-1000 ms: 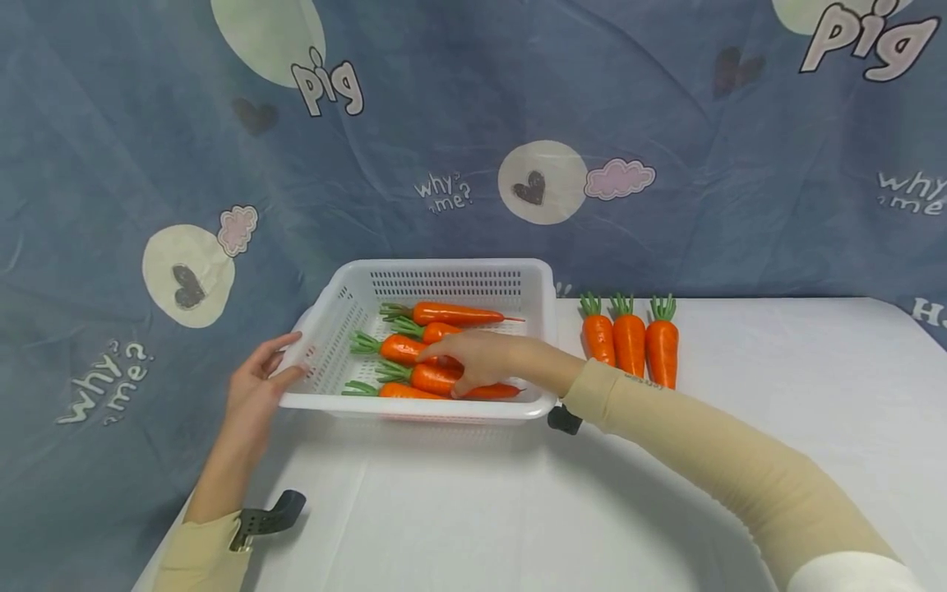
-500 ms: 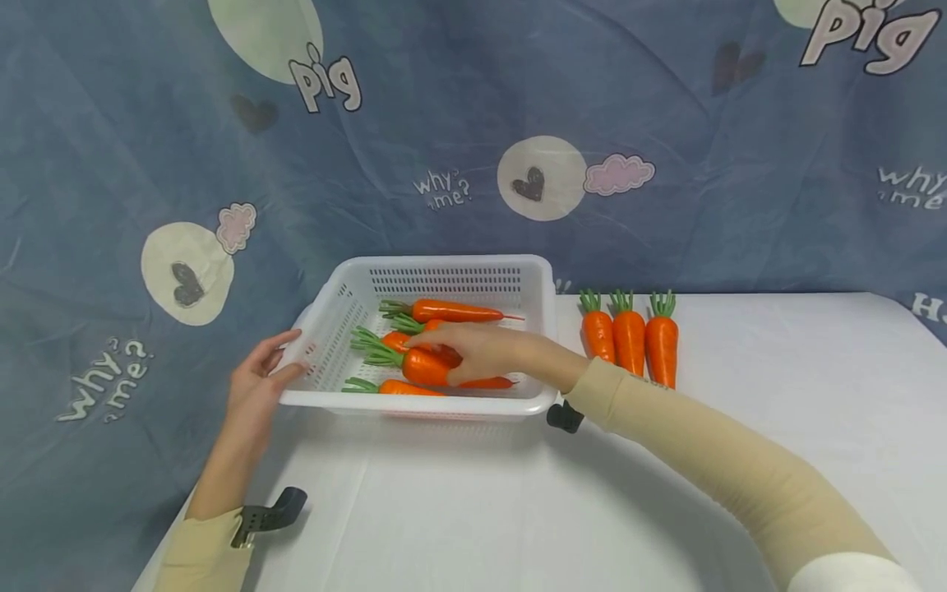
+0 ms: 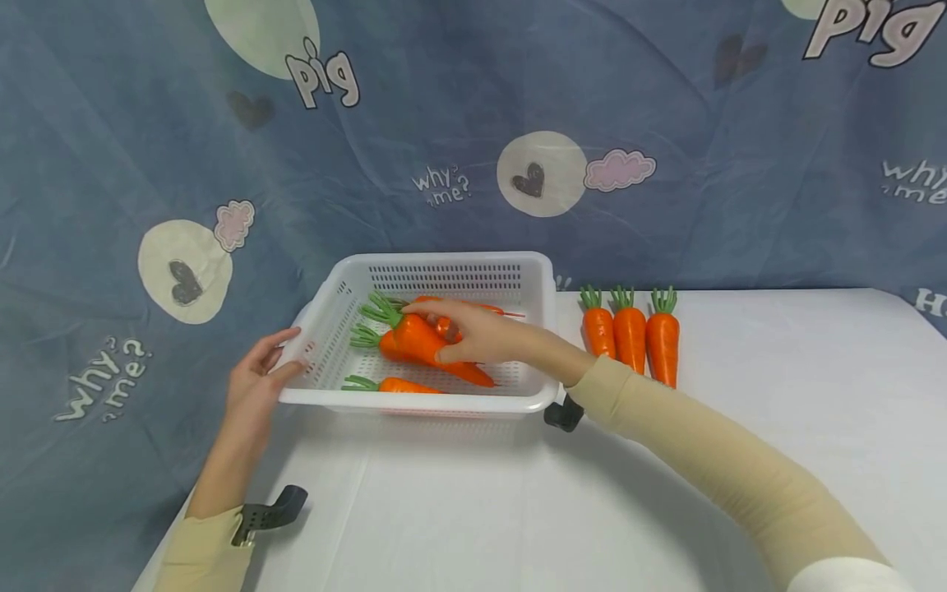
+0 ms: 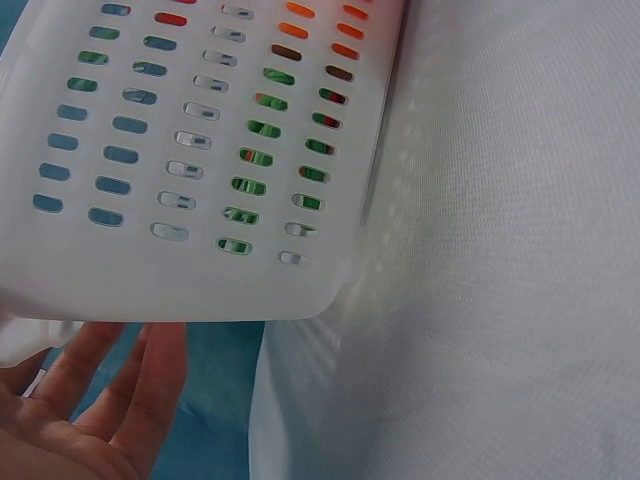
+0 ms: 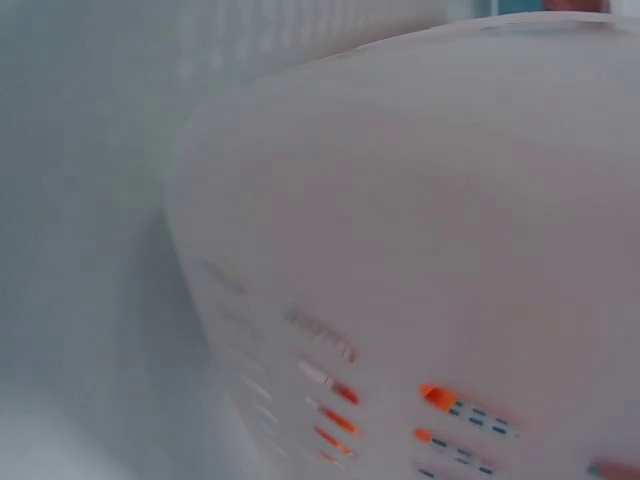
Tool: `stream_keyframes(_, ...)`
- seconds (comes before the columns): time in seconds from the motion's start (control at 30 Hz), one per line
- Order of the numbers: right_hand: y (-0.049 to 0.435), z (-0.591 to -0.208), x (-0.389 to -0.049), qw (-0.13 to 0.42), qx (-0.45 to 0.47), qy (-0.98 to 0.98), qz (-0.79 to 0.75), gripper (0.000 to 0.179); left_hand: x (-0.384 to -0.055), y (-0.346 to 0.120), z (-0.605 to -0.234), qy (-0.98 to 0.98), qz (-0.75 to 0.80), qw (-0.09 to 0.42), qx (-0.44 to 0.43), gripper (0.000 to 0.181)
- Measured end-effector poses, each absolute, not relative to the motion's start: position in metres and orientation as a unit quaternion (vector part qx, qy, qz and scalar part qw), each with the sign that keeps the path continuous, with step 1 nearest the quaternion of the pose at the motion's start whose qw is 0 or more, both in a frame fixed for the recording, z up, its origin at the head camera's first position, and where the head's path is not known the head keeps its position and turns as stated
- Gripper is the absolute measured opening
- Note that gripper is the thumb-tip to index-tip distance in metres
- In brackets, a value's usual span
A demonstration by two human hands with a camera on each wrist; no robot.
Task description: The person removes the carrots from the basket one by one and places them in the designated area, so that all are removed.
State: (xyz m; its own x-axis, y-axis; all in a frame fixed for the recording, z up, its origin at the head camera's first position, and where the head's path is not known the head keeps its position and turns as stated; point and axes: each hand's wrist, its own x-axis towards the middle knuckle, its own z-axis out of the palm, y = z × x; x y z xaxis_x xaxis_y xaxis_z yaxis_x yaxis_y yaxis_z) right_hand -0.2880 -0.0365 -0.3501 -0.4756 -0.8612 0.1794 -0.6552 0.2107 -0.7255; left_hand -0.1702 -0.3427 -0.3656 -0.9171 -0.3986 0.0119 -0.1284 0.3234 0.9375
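A white slotted plastic basket (image 3: 414,403) holds several orange carrots with green tops. My left hand (image 3: 255,374) grips its left rim, thumb on the near side; the left wrist view shows these fingers (image 4: 150,400) behind the basket end (image 4: 200,285). Inside the basket, my right hand (image 3: 484,333) grips a carrot (image 3: 420,339), which tilts with its leaves toward the back left. This carrot overlaps another carrot (image 3: 389,349) beneath it. A further carrot (image 3: 407,386) lies along the front wall. The right wrist view shows only the basket's outer wall (image 5: 400,220).
Right of the basket, three carrots (image 3: 629,333) lie side by side on the white tablecloth (image 3: 777,370), their lower ends partly behind the right sleeve. A blue printed curtain (image 3: 414,99) hangs behind the table.
My right hand has lifted a carrot from the front part of the basket and moved it toward the back, over other carrots. The left hand stays on the rim.
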Motion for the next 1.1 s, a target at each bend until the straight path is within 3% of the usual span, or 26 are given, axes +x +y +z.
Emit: stream_keyframes(1.1, -0.0278, -0.3399, -0.2913, 0.179, -0.37, 0.644, -0.645, 0.067, -0.1683, -0.3419, -0.3674, -0.797, -0.573, 0.121, 0.15, 0.05)
